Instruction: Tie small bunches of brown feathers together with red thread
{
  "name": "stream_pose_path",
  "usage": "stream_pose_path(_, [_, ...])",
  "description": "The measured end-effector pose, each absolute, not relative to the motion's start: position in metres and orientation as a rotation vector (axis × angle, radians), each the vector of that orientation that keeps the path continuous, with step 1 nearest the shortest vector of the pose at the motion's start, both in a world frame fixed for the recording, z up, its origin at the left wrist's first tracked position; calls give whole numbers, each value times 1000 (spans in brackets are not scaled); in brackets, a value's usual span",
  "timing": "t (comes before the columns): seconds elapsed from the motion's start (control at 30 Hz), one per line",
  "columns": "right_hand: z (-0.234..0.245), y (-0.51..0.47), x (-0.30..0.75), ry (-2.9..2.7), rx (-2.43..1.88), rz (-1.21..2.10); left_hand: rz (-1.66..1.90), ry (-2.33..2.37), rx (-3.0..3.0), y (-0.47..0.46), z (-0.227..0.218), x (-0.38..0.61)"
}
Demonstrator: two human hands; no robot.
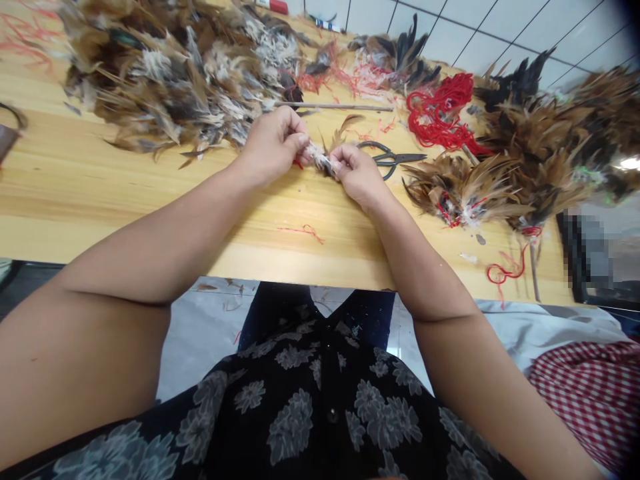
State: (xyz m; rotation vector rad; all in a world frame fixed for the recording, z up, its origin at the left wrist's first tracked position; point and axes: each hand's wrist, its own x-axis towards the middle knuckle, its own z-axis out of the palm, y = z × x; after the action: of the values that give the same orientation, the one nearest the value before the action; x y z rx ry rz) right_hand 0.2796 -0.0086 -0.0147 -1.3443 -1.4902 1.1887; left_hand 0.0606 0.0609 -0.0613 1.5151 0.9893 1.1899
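Note:
Between my two hands, just above the wooden table [215,230], is a small bunch of feathers [320,159] with pale fluffy quill ends. My left hand [277,143] is closed, thumb and fingers pinching the bunch's left end, where a bit of red shows below the fingertips. On the other end, my right hand [357,172] pinches the feathers, its fingers curled together. Black-handled scissors [395,159] lie just beyond my right hand. A thin stick [345,107] rests on the table behind both hands. A short red thread [303,231] lies nearer to me.
A big heap of brown and grey feathers [165,73] covers the back left. Red yarn [443,110] lies in a tangle at the back right, beside tied feather bundles [465,190]. A dark-framed object [573,257] stands at the right edge. White tiles [465,30] line the back.

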Motion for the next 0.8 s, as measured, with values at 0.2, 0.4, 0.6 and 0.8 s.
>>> stream_pose_path(0.2, [-30, 8, 289, -1672, -1365, 1040, 1210, 1016, 1302, 40, -36, 71])
stream_pose_path(0.4, [-39, 13, 296, -1675, -1314, 1047, 1115, 1080, 1182, 19, -3, 77])
stream_pose_path(0.6, [-45, 17, 299, -1617, -1214, 1097, 1120, 1007, 1209, 12, 7, 79])
stream_pose_path(0.8, [-38, 15, 299, -1659, -1188, 1137, 1103, 950, 1189, 15, -2, 80])
